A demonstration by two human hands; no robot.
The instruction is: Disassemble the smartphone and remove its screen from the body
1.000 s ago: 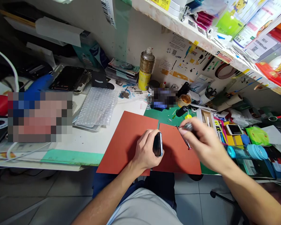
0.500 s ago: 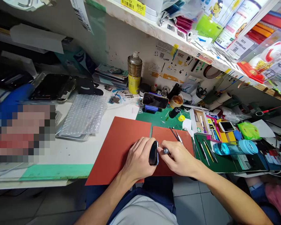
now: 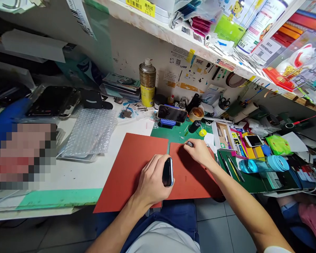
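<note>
phone (image 3: 168,172) stands on its long edge in the left grip (image 3: 154,175), at the side of the hand facing the right arm, with its dark face partly showing and its pale blue rim uncovered. the left grip is closed around it, knuckles uppermost; whether the phone's lower edge touches anything below cannot be told. the right grip (image 3: 197,149), well apart from the phone, is pinched on a tool (image 3: 190,143), of which only the dark, rounded end shows, over the far part of the right mat (image 3: 186,182). the left mat (image 3: 129,165), also red-brown, lies under the left grip, a narrow gap between the two mats. on the white tabletop (image 3: 86,179) to the left is bubble wrap (image 3: 91,130). beyond the mats, a propped phone (image 3: 172,113) leans on a blue stand (image 3: 168,123), near a yellow-banded can (image 3: 147,82) and a tape roll (image 3: 196,114). to the right, thin tools (image 3: 235,168) lie on a green mat (image 3: 255,182), beside a blue bottle (image 3: 277,163) on its side. at the far right edge, part of a person in pink (image 3: 312,218) shows.
</note>
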